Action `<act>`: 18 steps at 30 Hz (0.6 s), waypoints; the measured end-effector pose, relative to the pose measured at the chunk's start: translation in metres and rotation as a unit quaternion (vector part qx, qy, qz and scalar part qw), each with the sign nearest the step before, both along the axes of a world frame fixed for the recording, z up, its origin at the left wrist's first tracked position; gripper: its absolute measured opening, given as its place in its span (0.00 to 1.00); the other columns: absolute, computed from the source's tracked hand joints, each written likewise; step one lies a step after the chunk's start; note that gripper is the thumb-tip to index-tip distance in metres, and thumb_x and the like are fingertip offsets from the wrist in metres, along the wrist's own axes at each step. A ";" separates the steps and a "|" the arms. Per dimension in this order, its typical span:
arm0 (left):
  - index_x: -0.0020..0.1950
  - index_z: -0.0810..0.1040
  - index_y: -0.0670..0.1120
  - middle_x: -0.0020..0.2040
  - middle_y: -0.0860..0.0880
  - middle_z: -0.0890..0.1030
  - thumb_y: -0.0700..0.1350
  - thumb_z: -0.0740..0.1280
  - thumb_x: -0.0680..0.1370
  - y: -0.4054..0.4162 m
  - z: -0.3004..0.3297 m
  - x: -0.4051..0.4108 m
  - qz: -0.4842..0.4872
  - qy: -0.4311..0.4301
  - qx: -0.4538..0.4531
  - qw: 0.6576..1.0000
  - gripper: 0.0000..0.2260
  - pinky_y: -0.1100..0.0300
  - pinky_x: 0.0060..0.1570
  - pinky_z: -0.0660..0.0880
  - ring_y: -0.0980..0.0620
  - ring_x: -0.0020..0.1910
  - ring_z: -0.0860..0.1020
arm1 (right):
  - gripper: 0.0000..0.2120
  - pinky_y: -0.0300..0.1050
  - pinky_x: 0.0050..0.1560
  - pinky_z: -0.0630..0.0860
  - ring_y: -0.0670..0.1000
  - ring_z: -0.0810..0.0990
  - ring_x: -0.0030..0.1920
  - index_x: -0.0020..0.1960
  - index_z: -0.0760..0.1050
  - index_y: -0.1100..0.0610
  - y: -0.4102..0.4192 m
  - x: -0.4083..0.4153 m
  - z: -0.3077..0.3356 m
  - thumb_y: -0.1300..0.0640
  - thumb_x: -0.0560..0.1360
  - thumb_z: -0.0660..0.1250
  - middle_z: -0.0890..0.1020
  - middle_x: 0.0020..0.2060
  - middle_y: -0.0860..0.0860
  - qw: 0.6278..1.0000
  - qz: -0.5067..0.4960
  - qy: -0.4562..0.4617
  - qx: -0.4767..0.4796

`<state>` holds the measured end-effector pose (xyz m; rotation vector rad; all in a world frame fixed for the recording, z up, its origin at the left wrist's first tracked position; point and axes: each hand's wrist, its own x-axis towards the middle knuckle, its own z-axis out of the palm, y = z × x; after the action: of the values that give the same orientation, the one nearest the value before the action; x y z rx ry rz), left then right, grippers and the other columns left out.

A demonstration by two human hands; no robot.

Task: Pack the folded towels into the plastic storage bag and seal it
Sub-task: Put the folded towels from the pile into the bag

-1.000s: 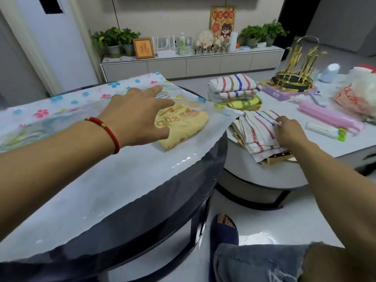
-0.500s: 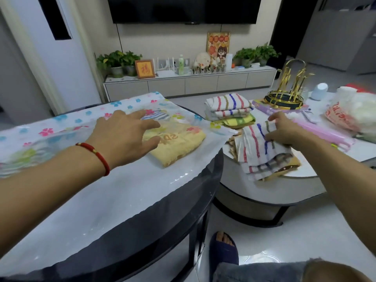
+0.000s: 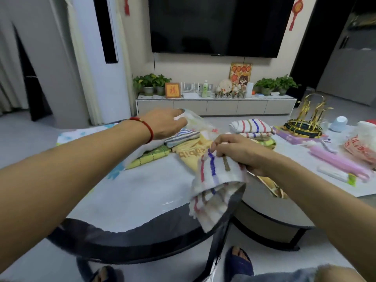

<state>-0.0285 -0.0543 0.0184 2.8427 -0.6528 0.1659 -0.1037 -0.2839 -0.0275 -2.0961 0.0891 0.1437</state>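
The clear plastic storage bag [image 3: 142, 192] lies flat on the dark round table. My left hand [image 3: 166, 124] grips the upper flap of the bag [image 3: 195, 121] and holds its mouth lifted. Inside the opening lie a yellow towel [image 3: 189, 151], a green checked towel [image 3: 151, 156] and a blue striped towel [image 3: 182, 136]. My right hand [image 3: 238, 151] grips a white towel with red, blue and brown stripes [image 3: 215, 186] at the bag's mouth; its lower end hangs over the table edge. A stack of folded towels [image 3: 251, 127] stays on the white table.
The white low table [image 3: 270, 208] at right carries a gold rack [image 3: 305, 123], pink boxes [image 3: 337, 163], a printed plastic bag [image 3: 360, 147] and a brown item [image 3: 272, 186] under my right wrist. My slippered feet [image 3: 239, 261] show below. A TV cabinet stands behind.
My right hand picked the striped towel off the white table and carried it left to the bag's mouth. My left hand left the yellow towel and lifted the bag's upper flap.
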 end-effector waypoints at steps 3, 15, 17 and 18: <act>0.76 0.65 0.50 0.73 0.41 0.70 0.58 0.49 0.82 -0.001 0.009 0.003 0.006 -0.003 -0.009 1.000 0.25 0.54 0.54 0.65 0.39 0.68 0.70 | 0.04 0.44 0.31 0.73 0.52 0.78 0.33 0.48 0.79 0.59 0.056 0.029 -0.012 0.61 0.76 0.66 0.80 0.36 0.53 0.997 0.034 -0.015 0.069; 0.76 0.64 0.51 0.75 0.45 0.69 0.62 0.47 0.81 0.007 0.006 0.004 -0.007 -0.021 0.010 1.000 0.28 0.51 0.59 0.66 0.41 0.69 0.70 | 0.20 0.58 0.50 0.86 0.64 0.87 0.51 0.73 0.69 0.54 0.132 0.054 -0.111 0.60 0.82 0.65 0.80 0.59 0.60 0.962 -0.022 0.135 0.236; 0.78 0.62 0.52 0.75 0.44 0.69 0.63 0.46 0.81 0.007 -0.001 0.002 -0.009 -0.021 0.011 1.000 0.28 0.50 0.62 0.67 0.40 0.69 0.70 | 0.20 0.48 0.40 0.83 0.58 0.88 0.41 0.74 0.70 0.47 0.119 0.046 -0.121 0.54 0.82 0.64 0.83 0.53 0.56 0.990 0.024 0.106 0.087; 0.77 0.63 0.53 0.74 0.43 0.70 0.63 0.46 0.81 0.007 -0.004 0.002 -0.008 -0.024 0.010 1.000 0.28 0.50 0.61 0.68 0.39 0.68 0.71 | 0.20 0.46 0.42 0.80 0.56 0.86 0.43 0.73 0.72 0.45 0.109 0.045 -0.123 0.52 0.82 0.64 0.84 0.52 0.55 0.998 0.043 0.048 -0.014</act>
<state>-0.0269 -0.0474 0.0141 2.8604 -0.6919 0.2265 -0.0585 -0.1746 -0.1504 -2.1218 0.0591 0.2963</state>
